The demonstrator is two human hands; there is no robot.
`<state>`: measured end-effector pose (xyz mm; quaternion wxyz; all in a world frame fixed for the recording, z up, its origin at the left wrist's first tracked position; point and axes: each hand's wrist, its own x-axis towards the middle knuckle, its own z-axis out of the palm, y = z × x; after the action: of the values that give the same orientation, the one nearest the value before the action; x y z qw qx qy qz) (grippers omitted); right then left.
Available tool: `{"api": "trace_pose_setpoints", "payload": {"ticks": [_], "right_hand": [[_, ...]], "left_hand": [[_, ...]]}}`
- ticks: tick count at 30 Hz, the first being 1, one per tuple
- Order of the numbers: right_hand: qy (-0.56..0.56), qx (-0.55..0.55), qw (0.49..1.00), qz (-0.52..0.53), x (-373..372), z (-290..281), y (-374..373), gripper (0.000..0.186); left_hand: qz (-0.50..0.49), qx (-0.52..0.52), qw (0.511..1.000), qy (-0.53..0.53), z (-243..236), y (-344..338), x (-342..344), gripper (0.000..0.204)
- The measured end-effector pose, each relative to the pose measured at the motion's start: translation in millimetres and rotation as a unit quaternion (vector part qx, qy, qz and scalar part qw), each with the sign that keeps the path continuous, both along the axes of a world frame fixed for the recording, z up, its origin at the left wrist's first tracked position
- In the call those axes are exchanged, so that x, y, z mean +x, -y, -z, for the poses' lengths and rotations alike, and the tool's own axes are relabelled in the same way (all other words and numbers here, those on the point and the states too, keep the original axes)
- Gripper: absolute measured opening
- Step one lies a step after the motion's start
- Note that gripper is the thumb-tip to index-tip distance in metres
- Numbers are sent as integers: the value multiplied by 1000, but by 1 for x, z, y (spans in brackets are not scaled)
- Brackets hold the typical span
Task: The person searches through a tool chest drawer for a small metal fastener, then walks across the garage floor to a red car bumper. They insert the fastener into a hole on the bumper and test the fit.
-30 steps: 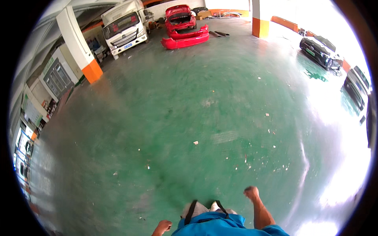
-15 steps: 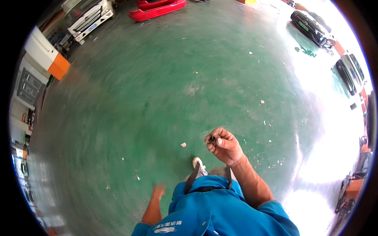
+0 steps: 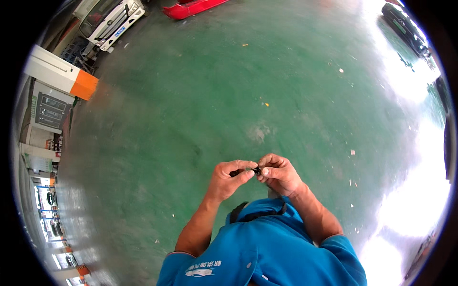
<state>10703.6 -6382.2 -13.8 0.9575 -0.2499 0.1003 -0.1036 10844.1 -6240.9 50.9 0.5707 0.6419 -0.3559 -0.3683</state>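
Fingers of L hand & R hand pinch a small black part btwn them, in front of the blue shirt. Below, green floor w/ litter bits. Farther off from me: white truck & red bumper ahead, dark car off to the person's R.

2 hands, 2 arms, 1 blu shirt, 1 wht truck

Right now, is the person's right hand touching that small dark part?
Touching. The head view shows the right hand pinching the small dark part between thumb and fingers.
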Motion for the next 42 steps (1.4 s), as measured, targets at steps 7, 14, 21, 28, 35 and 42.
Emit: {"api": "trace_pose_setpoints", "payload": {"ticks": [7, 14, 21, 28, 35, 42], "right_hand": [[-80, -99, 983, -132, 165, -37, 135, 23], [-120, -263, 946, -147, 345, -7, 251, 29], [-194, -349, 917, 11, 516, -35, 389, 29], [-179, -349, 912, 117, 653, -21, 552, 21], [-170, -410, 895, 45, 831, 22, 749, 16], [-104, -524, 843, -60, 1015, -6, 924, 20]], "left_hand": [[-113, -14, 990, 87, 3, 100, 139, 15], [-243, 44, 961, -128, 70, 208, 300, 13], [-155, -31, 963, -220, 47, 396, 511, 7], [-67, 7, 990, -121, 32, 576, 669, 6], [-119, 87, 988, -54, 68, 747, 825, 7], [-217, 89, 968, -83, 63, 876, 972, 10]]}}
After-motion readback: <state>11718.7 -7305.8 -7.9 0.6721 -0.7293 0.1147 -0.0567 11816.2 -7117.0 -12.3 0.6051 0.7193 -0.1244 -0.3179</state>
